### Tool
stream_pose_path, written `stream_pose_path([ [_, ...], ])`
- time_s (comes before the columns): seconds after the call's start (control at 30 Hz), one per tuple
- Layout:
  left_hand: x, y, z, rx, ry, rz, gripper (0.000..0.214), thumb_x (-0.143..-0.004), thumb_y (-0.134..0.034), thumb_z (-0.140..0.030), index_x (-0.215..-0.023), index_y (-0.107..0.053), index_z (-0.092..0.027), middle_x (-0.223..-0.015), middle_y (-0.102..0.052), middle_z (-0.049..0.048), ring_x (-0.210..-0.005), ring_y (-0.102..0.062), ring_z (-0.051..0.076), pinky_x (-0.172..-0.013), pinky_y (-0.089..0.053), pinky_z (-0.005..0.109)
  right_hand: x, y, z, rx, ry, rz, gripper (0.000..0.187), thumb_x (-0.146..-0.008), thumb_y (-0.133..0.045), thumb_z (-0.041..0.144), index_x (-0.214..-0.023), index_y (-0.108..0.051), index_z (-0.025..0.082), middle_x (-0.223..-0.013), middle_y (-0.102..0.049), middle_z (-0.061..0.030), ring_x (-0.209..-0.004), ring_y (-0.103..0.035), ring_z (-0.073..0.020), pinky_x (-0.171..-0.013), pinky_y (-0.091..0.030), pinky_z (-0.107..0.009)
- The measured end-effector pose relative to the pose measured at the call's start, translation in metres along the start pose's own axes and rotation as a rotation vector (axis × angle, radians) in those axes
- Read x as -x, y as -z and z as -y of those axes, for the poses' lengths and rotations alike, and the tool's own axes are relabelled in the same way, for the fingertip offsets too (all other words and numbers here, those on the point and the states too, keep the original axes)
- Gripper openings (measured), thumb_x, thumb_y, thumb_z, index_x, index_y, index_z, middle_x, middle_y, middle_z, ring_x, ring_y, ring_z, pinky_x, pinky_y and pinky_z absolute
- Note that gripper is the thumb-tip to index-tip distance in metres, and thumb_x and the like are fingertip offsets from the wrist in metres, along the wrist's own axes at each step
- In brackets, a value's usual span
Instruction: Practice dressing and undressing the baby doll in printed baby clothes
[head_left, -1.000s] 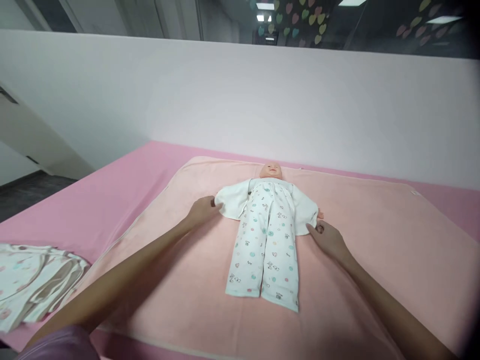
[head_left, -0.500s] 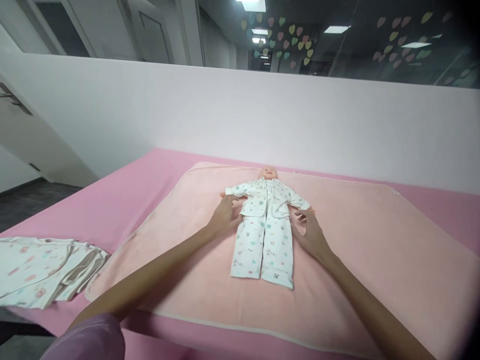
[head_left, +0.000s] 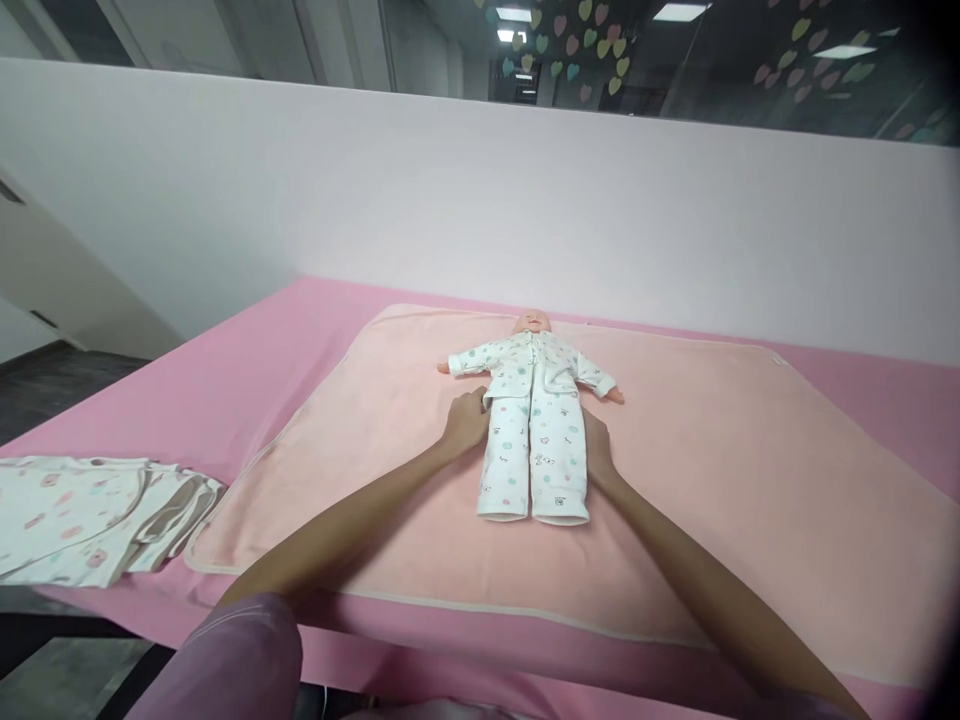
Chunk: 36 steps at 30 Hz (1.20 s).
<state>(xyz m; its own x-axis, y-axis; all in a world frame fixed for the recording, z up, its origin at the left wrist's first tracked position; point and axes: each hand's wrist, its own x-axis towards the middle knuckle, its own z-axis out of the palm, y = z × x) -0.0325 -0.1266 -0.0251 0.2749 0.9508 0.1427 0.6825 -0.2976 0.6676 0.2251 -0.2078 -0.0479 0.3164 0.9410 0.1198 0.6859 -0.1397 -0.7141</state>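
Note:
A baby doll [head_left: 534, 322] lies on its back, head toward the wall, arms spread. It wears a white printed jacket [head_left: 514, 368] and matching trousers [head_left: 559, 450], whose leg ends hang wide, with no feet showing. My left hand [head_left: 466, 420] is closed at the trousers' left edge, just below the jacket hem, its fingertips partly tucked out of sight. On the opposite side, my right hand [head_left: 598, 445] grips the trousers' right edge at the hip. Its fingers are mostly hidden behind the cloth.
Under the doll is a peach blanket [head_left: 720, 480] with a pale border, spread over a pink padded table [head_left: 247, 360]. Folded printed baby clothes [head_left: 82, 515] lie at the left front. A white wall [head_left: 525, 200] with a window above it bounds the back.
Both hands have moved from beside the doll's sleeves down to the hips, and their fingers have closed at the trousers. The trouser legs now sit higher and slightly narrower. The view has tilted down.

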Motion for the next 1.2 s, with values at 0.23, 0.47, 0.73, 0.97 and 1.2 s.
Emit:
stream_pose_path([
  [0.23, 0.018, 0.005, 0.026, -0.24, -0.117, -0.016, 0.02, -0.092, -0.055, -0.032, -0.078, -0.046, -0.022, -0.087, -0.067, 0.0063, -0.09, -0.058, 0.028, -0.084, -0.038, 0.041, 0.009, 0.019, -0.01, 0.088, -0.07, -0.014, 0.043, -0.097, -0.042, 0.044, -0.06, -0.041, 0.023, -0.059, -0.054, -0.0022, -0.062, -0.042, -0.0177, -0.06, -0.027, -0.031],
  [0.47, 0.013, -0.023, 0.008, -0.297, -0.032, -0.02, 0.017, -0.095, -0.05, -0.035, -0.085, -0.045, -0.022, -0.107, -0.064, 0.0129, -0.104, -0.054, 0.033, -0.09, -0.035, 0.046, 0.006, -0.014, 0.01, 0.102, -0.128, -0.015, 0.042, -0.101, -0.034, 0.042, -0.068, -0.052, 0.023, -0.073, -0.067, -0.0106, -0.063, -0.054, -0.0213, -0.059, -0.034, -0.032],
  [0.73, 0.017, -0.012, 0.014, -0.177, 0.018, -0.007, 0.026, -0.099, -0.045, -0.033, -0.076, -0.042, -0.022, -0.088, -0.063, 0.0084, -0.095, -0.055, 0.03, -0.086, -0.034, 0.042, 0.012, 0.024, 0.0, 0.135, 0.044, 0.186, 0.031, -0.103, -0.043, 0.04, -0.109, -0.066, 0.021, -0.096, -0.074, -0.011, -0.08, -0.064, -0.0249, -0.068, -0.04, -0.03],
  [0.97, 0.026, -0.017, 0.018, -0.341, -0.061, -0.056, 0.014, -0.096, -0.05, -0.033, -0.089, -0.051, -0.021, -0.106, -0.064, 0.0131, -0.104, -0.054, 0.033, -0.09, -0.035, 0.047, 0.023, 0.023, -0.014, 0.315, 0.175, 0.104, 0.02, -0.098, -0.049, 0.03, -0.087, -0.061, 0.018, -0.084, -0.068, -0.0116, -0.077, -0.059, -0.0249, -0.069, -0.034, -0.033],
  [1.2, 0.018, -0.025, -0.005, -0.161, 0.074, 0.021, 0.026, -0.097, -0.053, -0.046, -0.088, -0.048, -0.022, -0.103, -0.066, 0.0124, -0.106, -0.052, 0.035, -0.089, -0.035, 0.045, 0.026, -0.021, 0.0, 0.081, 0.076, 0.028, 0.025, -0.1, -0.042, 0.031, -0.097, -0.065, 0.021, -0.093, -0.074, -0.0094, -0.08, -0.065, -0.0249, -0.068, -0.045, -0.033],
])
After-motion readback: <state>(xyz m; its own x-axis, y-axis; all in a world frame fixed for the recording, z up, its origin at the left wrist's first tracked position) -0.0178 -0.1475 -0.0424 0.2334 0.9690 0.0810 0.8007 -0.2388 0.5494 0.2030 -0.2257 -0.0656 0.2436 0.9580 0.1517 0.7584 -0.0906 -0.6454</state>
